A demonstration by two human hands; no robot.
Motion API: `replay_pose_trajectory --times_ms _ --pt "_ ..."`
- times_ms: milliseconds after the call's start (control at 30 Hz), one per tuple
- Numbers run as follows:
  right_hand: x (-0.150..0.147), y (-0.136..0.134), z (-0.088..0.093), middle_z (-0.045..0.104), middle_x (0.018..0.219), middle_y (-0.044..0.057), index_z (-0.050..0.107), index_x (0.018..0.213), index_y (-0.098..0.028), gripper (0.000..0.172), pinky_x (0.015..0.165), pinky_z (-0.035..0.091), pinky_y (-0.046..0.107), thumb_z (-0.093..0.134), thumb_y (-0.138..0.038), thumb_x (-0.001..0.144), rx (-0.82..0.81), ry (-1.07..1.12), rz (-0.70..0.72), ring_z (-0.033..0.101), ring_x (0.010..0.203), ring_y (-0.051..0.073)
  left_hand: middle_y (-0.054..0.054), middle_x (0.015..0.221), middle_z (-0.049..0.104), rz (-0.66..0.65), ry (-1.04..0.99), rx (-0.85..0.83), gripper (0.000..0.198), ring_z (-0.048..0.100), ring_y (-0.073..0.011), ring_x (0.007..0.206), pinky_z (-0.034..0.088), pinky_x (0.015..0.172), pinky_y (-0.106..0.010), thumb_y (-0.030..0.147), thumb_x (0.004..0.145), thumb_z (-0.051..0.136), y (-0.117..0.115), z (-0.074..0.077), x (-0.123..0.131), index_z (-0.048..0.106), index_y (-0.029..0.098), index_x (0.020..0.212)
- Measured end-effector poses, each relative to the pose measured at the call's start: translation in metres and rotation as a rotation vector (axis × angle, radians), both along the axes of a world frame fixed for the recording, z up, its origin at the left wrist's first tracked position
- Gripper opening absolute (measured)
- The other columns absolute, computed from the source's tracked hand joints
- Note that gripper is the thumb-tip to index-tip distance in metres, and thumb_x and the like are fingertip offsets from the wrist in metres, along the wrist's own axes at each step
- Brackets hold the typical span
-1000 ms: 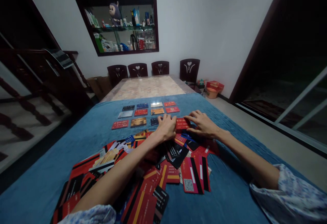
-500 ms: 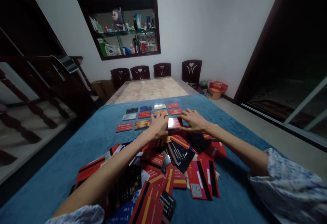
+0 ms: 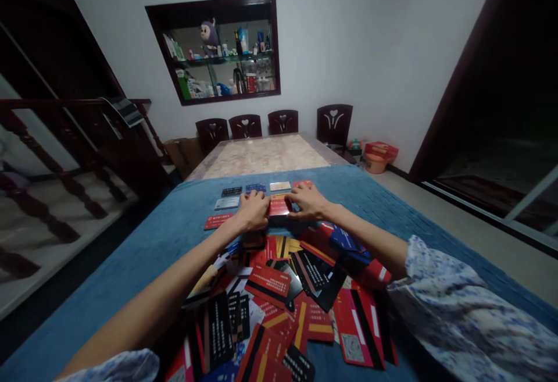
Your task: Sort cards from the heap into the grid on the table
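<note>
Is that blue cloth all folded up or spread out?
Spread out: the blue cloth lies across the near part of the table, under cards.

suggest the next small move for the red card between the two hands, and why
Probably settle the red card flat on the blue cloth: the left hand and right hand hold it at opposite ends, and the silvery card to their left lies flat there, apart from the loose pile.

left grip (image 3: pixel 253 211) and right grip (image 3: pixel 307 203) hold a red card (image 3: pixel 279 207) between them beyond heaped cards (image 3: pixel 268 283) on blue cloth (image 3: pixel 148 236).
</note>
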State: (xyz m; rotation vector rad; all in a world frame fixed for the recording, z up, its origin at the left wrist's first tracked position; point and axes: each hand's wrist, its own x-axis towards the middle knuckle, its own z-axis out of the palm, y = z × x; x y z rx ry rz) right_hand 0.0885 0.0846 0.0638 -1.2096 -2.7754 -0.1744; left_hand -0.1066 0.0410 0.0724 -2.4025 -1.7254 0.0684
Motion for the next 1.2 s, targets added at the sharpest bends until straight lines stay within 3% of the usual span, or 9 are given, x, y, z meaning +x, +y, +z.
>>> replay_pose_trajectory --times_ms 300,533,1200 --pt "-0.046 0.021 0.006 0.063 0.12 0.015 0.065 0.11 -0.021 0.036 0.089 0.04 0.046 0.06 -0.047 0.085 -0.043 -0.043 -0.034 0.047 0.114 0.033 -0.016 0.121 0.057 0.079 0.014 -0.046 0.035 0.044 -0.0354 0.118 0.037 0.092 -0.055 0.033 0.08 0.06 0.021 0.004 -0.035 0.059 0.018 0.112" --pt "-0.073 0.047 0.001 0.063 0.12 0.014 0.067 0.106 -0.022 0.036 0.09 0.041 0.051 0.061 -0.048 0.082 -0.068 -0.067 -0.026 0.047 0.115 0.035 -0.014 0.119 0.06 0.136 0.002 -0.066 0.042 0.043 -0.036 0.119 0.038 0.09 -0.055 0.023 0.073 0.06 0.047 -0.005 -0.06 0.06 0.021 0.115" --pt "-0.109 0.079 -0.004 0.062 0.129 0.016 0.067 0.117 -0.021 0.042 0.097 0.036 0.057 0.065 -0.04 0.079 -0.197 -0.169 -0.079 0.044 0.126 0.039 -0.014 0.118 0.061 0.223 0.008 -0.181 0.038 0.04 -0.0357 0.122 0.036 0.095 -0.059 0.013 0.068 0.056 0.084 -0.019 -0.074 0.062 0.02 0.105"
